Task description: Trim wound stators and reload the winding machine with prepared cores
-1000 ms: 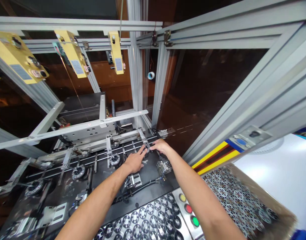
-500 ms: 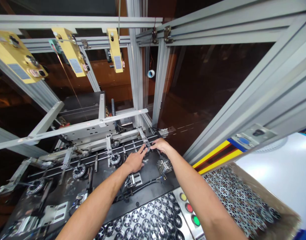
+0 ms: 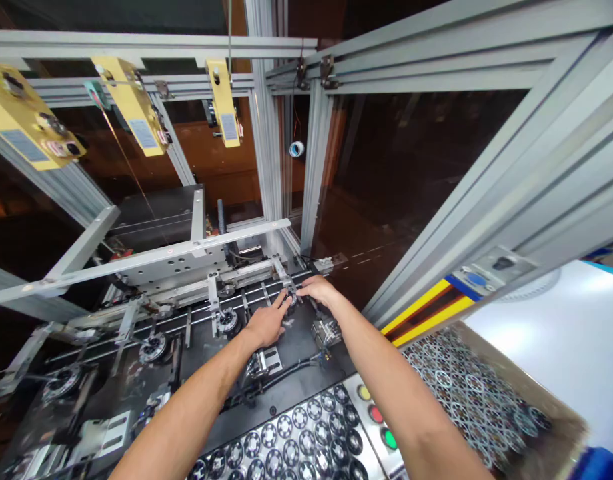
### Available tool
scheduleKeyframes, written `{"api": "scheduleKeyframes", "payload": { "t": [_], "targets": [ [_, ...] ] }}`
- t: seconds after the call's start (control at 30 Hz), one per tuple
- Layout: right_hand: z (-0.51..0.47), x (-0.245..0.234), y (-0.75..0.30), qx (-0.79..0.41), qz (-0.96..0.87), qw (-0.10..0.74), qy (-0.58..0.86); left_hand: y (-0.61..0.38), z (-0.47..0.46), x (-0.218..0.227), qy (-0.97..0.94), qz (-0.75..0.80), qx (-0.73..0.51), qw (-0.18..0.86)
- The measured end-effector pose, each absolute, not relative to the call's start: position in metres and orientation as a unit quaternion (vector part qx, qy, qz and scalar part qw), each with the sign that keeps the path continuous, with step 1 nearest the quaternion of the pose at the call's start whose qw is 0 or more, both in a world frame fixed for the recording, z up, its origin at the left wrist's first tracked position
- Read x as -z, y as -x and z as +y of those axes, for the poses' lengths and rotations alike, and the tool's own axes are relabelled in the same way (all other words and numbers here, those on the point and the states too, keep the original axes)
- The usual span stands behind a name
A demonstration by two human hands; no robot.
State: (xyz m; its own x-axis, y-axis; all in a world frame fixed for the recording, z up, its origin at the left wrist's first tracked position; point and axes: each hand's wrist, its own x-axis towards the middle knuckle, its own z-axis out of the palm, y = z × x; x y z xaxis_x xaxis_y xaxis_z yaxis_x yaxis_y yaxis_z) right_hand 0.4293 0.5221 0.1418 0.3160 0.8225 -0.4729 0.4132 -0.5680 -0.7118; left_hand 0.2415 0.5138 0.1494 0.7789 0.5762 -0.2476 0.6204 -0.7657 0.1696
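Note:
At the rightmost station of the winding machine, a small round slotted stator core (image 3: 292,299) sits between my two hands, partly covered by fingers. My left hand (image 3: 267,325) reaches to its near left side, fingertips pressed on it and the lower fingers curled. From the right, my right hand (image 3: 320,291) has thumb and fingers pinched at the core's edge; what they hold is too small to make out. A metal arm (image 3: 280,270) extends down behind the core. Further left, another slotted stator core (image 3: 228,321) and a third stator core (image 3: 153,347) sit on their own stations.
In front lies a metal tray (image 3: 281,421) of stator cores in rows. Coloured push buttons (image 3: 375,414) sit beside it. A cardboard box (image 3: 561,417) of metal rings is at right. Yellow wire units (image 3: 129,107) hang above; a small clamp block (image 3: 326,331) stands near my right wrist.
Both hands stay at the same station with only slight finger movement. The whole view has shifted a little, so the scene sits slightly further left.

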Motion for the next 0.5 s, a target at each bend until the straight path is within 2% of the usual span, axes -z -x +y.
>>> {"api": "scheduleKeyframes", "payload": {
  "t": [0.27,0.4,0.5],
  "targets": [
    [0.505,-0.180,-0.428,-0.279,-0.471,0.343,0.763,-0.249,0.518,-0.160,-0.928,0.327,0.145,0.108],
    [0.416,-0.207,-0.415,-0.163,-0.515,0.434,0.721,-0.249,0.506,-0.181,-0.927,0.319,0.154,0.120],
    [0.318,-0.182,-0.410,-0.083,-0.505,0.478,0.714,-0.236,0.477,-0.206,-0.936,0.299,0.121,0.139]
  ]
}}
